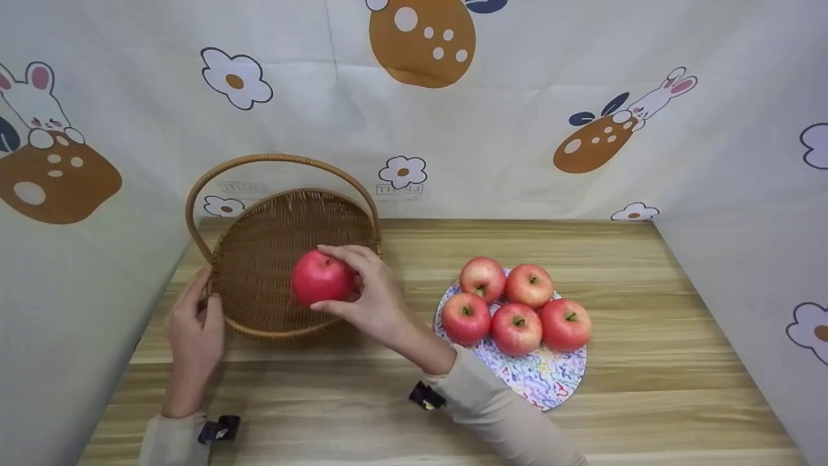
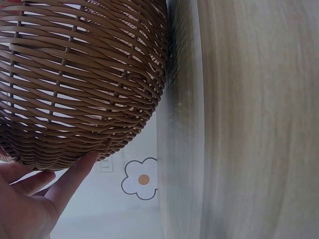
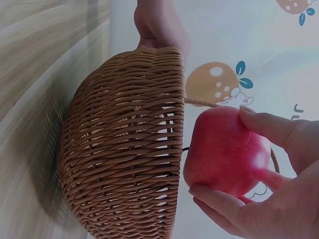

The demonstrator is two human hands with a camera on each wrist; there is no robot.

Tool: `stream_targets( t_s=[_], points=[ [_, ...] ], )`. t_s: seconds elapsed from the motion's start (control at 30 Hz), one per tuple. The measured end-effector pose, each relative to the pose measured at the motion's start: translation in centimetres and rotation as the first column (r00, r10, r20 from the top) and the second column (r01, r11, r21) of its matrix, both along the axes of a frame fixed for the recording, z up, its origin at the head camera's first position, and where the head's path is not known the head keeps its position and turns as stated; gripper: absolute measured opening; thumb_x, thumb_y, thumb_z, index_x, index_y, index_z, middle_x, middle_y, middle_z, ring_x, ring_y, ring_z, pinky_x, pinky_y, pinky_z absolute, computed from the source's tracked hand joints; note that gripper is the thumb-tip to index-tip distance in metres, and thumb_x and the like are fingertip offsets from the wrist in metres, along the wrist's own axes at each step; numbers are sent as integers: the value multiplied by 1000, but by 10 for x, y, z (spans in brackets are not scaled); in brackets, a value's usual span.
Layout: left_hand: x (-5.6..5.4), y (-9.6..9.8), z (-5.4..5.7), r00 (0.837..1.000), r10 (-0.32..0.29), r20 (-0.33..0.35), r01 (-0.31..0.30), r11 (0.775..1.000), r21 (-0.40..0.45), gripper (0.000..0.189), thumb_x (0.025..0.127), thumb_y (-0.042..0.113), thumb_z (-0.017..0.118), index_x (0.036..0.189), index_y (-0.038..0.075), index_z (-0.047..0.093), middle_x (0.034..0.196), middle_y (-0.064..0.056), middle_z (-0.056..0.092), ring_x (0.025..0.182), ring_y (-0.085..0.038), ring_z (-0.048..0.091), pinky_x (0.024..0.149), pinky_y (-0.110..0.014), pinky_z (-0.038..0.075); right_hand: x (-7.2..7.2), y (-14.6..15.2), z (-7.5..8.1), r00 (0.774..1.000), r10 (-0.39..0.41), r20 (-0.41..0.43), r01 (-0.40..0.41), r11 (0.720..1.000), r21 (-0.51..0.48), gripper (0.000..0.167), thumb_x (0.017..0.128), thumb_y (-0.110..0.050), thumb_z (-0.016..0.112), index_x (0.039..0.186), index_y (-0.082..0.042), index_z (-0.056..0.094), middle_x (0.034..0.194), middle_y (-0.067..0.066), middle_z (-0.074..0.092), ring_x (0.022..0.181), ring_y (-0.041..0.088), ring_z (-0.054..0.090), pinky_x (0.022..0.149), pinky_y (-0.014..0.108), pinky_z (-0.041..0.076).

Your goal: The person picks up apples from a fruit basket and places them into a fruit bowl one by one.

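Observation:
Over the mouth of a brown wicker basket (image 1: 259,285), my right hand (image 1: 378,301) holds a red apple (image 1: 317,278) between thumb and fingers. The right wrist view puts this apple (image 3: 224,149) just above the basket's rim (image 3: 177,129), in the air. My left hand (image 1: 197,327) grips the basket's left rim near the foot of its arched handle (image 1: 284,157). In the left wrist view, fingers (image 2: 75,179) of that hand lie against the woven outer wall (image 2: 75,84). No other apple shows inside the basket.
Several red apples (image 1: 517,328) sit grouped on a round, colourfully patterned plate (image 1: 537,382) at the right. Basket and plate stand on a wood-grain table (image 1: 647,388). A pale curtain (image 1: 504,136) with printed rabbits and flowers closes off the back and sides.

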State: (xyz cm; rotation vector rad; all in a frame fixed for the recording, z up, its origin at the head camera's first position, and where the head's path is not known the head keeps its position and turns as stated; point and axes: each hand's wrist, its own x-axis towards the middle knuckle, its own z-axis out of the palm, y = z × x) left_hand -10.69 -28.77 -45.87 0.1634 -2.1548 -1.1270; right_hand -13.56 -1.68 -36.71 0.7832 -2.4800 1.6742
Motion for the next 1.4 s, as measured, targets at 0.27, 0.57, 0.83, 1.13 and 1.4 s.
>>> stream_targets(
  t_s=[0.27,0.57,0.83,1.13,1.4],
  points=[
    [0,1,2,1000,3,11,-4,1000,5,45,99,-3,49,142,-7,61,147,-24,61,128,-38,60,90,-2,39,8,7,0,1000,15,-10,-15,998,-60,69,75,-7,95,139,-7,68,138,16,62,128,31,59,100,29,55],
    [-1,0,0,1000,-1,-10,2,1000,22,43,100,-1,50,141,-5,64,145,-26,62,125,-42,60,89,-3,40,20,14,2,999,35,31,-31,992,-126,69,76,-3,93,140,-7,67,141,15,59,131,31,59,104,31,53],
    [0,0,2,1000,-8,16,8,999,34,44,100,-1,50,142,-6,62,148,-25,59,133,-39,57,90,-2,39,28,23,1,996,56,65,-42,979,-199,69,78,1,92,142,-5,66,142,16,56,131,33,59,100,31,57],
    [2,0,2,999,-16,46,13,998,55,45,101,1,50,144,-5,60,151,-25,57,138,-39,53,93,-2,40,36,37,1,999,14,52,-6,987,-161,68,80,-7,92,143,-10,66,145,15,57,133,34,58,99,34,58],
    [2,-1,2,998,2,58,-6,999,53,44,102,2,50,144,-3,61,152,-24,57,137,-39,54,94,-3,40,41,51,-2,999,-1,52,10,986,-165,67,82,-9,91,143,-11,66,145,15,56,132,34,59,99,34,58]
  ],
)
